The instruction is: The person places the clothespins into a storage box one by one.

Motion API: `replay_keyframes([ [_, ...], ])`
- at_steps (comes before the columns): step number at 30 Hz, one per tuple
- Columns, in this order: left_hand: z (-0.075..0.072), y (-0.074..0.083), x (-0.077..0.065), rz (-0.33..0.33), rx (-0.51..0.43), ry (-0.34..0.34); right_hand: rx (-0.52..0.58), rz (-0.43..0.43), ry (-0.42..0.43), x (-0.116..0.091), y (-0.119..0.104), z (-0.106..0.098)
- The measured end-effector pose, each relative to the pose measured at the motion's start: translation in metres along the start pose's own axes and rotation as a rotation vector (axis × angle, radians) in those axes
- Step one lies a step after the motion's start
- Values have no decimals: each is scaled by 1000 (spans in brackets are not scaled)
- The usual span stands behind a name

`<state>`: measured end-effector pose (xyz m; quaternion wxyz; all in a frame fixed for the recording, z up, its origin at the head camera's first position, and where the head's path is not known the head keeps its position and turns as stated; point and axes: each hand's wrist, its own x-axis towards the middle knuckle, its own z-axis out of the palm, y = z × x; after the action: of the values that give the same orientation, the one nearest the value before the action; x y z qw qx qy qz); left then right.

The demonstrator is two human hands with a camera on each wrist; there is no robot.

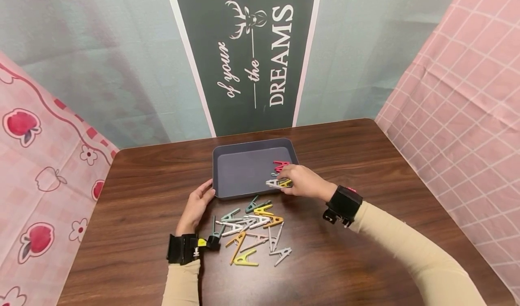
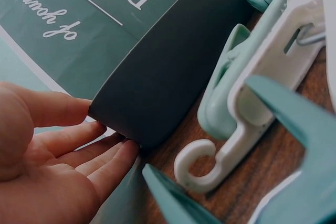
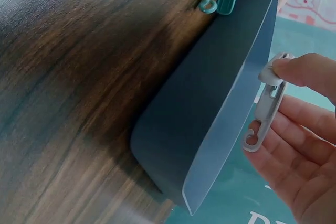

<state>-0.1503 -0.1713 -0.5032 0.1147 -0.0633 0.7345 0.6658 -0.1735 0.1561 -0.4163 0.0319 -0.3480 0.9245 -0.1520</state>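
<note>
A shallow dark grey tray (image 1: 252, 193) stands on the table, with red clothespins (image 1: 281, 165) inside its right side. My left hand (image 1: 197, 204) touches the tray's near left corner, its fingers (image 2: 113, 169) mostly straight against the corner. Over the tray's right side, my right hand (image 1: 302, 181) pinches a light grey clothespin (image 3: 269, 106) between thumb and fingers. A yellow clothespin (image 1: 286, 183) shows beside that hand; whether it is held too is unclear from above. Several loose clothespins, among them a white one (image 1: 232, 229) and a yellow-green one (image 1: 246, 258), lie in front of the tray.
The brown wooden table (image 1: 345, 252) extends to both sides of the tray. Behind it hangs a pale green curtain with a dark lettered panel (image 1: 252, 116). Pink cloths stand at the left (image 1: 48, 197) and right (image 1: 455, 98).
</note>
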Motion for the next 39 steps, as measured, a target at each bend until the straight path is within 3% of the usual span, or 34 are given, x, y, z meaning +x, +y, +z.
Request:
replay_keyframes([
  [10,1,-1,1,2,-4,-1,-8,60,19,8,11,1],
  [22,1,1,-2,-6,-8,1,42,64,34,16,20,2],
  [39,0,1,-2,-1,-4,7,19,97,29,30,28,1],
])
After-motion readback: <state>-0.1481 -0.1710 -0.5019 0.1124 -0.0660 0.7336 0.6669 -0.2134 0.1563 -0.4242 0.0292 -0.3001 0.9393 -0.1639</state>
